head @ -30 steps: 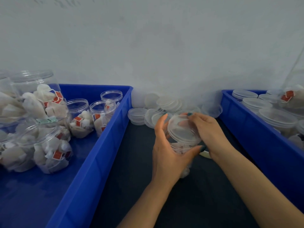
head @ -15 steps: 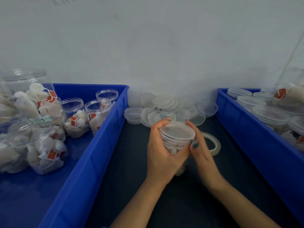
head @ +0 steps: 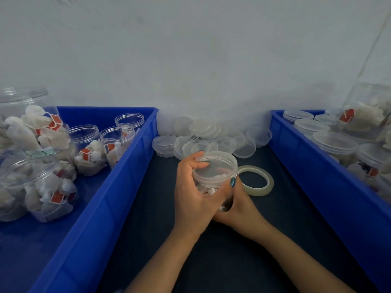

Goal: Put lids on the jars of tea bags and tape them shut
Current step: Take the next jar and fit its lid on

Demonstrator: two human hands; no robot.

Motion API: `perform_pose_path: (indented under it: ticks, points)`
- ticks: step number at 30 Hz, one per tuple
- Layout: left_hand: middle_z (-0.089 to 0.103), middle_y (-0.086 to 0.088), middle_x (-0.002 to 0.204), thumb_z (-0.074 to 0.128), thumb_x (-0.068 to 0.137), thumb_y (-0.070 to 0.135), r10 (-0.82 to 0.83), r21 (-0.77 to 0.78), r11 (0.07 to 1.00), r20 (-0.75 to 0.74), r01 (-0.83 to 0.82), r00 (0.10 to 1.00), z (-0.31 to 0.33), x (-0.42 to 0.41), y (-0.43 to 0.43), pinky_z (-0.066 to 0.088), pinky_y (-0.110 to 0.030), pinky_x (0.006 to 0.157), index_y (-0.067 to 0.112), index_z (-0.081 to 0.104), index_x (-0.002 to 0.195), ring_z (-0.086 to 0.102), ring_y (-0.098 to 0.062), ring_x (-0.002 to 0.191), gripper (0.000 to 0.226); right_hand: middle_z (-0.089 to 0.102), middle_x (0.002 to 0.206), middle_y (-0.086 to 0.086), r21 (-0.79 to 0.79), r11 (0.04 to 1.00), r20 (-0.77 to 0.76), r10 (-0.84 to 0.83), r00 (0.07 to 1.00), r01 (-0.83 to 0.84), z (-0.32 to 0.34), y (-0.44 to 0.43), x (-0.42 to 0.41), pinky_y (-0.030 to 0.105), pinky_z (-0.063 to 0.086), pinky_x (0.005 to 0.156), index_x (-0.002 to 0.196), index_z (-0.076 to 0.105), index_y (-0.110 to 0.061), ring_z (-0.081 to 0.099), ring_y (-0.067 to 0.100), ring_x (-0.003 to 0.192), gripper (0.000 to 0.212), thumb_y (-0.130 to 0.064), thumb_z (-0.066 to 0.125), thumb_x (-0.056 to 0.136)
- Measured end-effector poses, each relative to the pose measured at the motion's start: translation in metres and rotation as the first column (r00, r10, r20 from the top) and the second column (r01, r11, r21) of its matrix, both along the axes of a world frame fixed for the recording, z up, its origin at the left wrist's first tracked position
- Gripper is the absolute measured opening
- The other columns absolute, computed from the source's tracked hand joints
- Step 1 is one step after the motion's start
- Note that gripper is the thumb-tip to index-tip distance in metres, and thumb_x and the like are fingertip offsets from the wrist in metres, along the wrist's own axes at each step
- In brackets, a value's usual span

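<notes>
A clear jar of tea bags (head: 208, 190) stands on the dark table between two blue bins, with a clear lid (head: 215, 167) on its mouth. My left hand (head: 193, 197) curls round the jar's left side, its fingers over the lid's rim. My right hand (head: 237, 203) grips the jar from the right and below, thumb up against the lid's edge. A roll of clear tape (head: 257, 180) lies flat on the table just right of the jar.
Loose clear lids (head: 203, 136) are piled against the wall behind the jar. The left blue bin (head: 131, 166) holds open jars of tea bags (head: 88, 151). The right blue bin (head: 300, 157) holds lidded jars (head: 334, 144).
The lid went from held above the jar to seated on its mouth. My right hand dropped from the lid to the jar's lower right side, uncovering the tape roll.
</notes>
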State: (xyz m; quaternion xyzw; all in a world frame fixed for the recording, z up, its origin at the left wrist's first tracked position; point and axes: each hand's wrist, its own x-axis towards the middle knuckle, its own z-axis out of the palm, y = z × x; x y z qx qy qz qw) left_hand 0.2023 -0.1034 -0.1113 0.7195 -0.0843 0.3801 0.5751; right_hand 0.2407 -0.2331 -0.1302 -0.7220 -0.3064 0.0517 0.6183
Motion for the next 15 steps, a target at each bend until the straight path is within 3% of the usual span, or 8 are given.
perform_pose_path:
  ticks: [3,6,8,11,13,15]
  points:
    - [0.050,-0.006,0.131,0.076,0.073,0.042,0.071,0.090,0.993,0.041,-0.074,0.997,0.0008,-0.0013,-0.0020,0.039,-0.014,0.100,0.024,0.057,0.109,0.049,-0.017,0.129,0.045,0.062,0.129,-0.016,-0.028,0.999,0.029,-0.026,0.999,0.027,-0.0011,0.0005,-0.0027,0.017,0.053,0.090,0.143,0.033,-0.020,0.063,0.003,0.118,0.089,-0.002,0.087,0.074]
    - [0.046,-0.008,0.132,0.073,0.074,0.042,0.066,0.119,0.990,0.035,-0.070,0.997,0.0026,-0.0028,-0.0020,0.036,-0.009,0.097,0.024,0.063,0.112,0.047,-0.013,0.129,0.043,0.062,0.130,-0.013,-0.059,0.987,0.163,-0.136,0.977,0.148,-0.0003,0.0028,-0.0052,0.029,0.057,0.090,0.142,0.032,-0.040,0.063,0.004,0.117,0.092,-0.032,0.090,0.071]
    - [0.043,-0.005,0.140,0.071,0.077,0.044,0.064,0.130,0.989,0.020,-0.066,0.998,0.0022,-0.0038,0.0000,0.036,-0.008,0.099,0.030,0.065,0.117,0.043,-0.011,0.134,0.043,0.061,0.131,-0.016,-0.040,0.967,0.281,-0.229,0.932,0.250,0.0006,0.0041,-0.0053,0.032,0.058,0.088,0.142,0.033,-0.050,0.062,0.005,0.118,0.090,-0.040,0.088,0.071]
    - [0.034,0.001,0.155,0.065,0.084,0.044,0.026,0.135,0.991,-0.019,-0.023,0.999,0.0013,-0.0043,0.0026,0.032,-0.007,0.104,0.033,0.063,0.130,0.033,-0.002,0.143,0.047,0.053,0.133,-0.023,-0.023,0.917,0.432,-0.350,0.831,0.398,-0.0026,0.0014,-0.0015,0.029,0.052,0.092,0.149,0.033,-0.046,0.053,0.004,0.124,0.095,-0.047,0.085,0.070]
    - [0.033,0.002,0.160,0.057,0.089,0.046,-0.009,0.126,0.992,-0.044,0.014,0.999,0.0019,-0.0030,0.0042,0.029,-0.010,0.110,0.032,0.059,0.137,0.026,0.000,0.147,0.049,0.050,0.125,-0.018,-0.062,0.876,0.471,-0.396,0.788,0.477,-0.0039,-0.0018,0.0000,0.022,0.048,0.087,0.151,0.027,-0.049,0.049,0.002,0.118,0.101,-0.056,0.080,0.065]
    - [0.037,0.004,0.159,0.051,0.092,0.046,-0.037,0.119,0.992,-0.065,0.045,0.997,0.0014,-0.0017,0.0068,0.028,-0.024,0.117,0.030,0.055,0.140,0.025,-0.006,0.150,0.051,0.048,0.120,-0.013,-0.100,0.865,0.462,-0.398,0.793,0.492,-0.0053,-0.0026,0.0012,0.018,0.046,0.083,0.152,0.023,-0.052,0.048,0.000,0.113,0.107,-0.056,0.082,0.063]
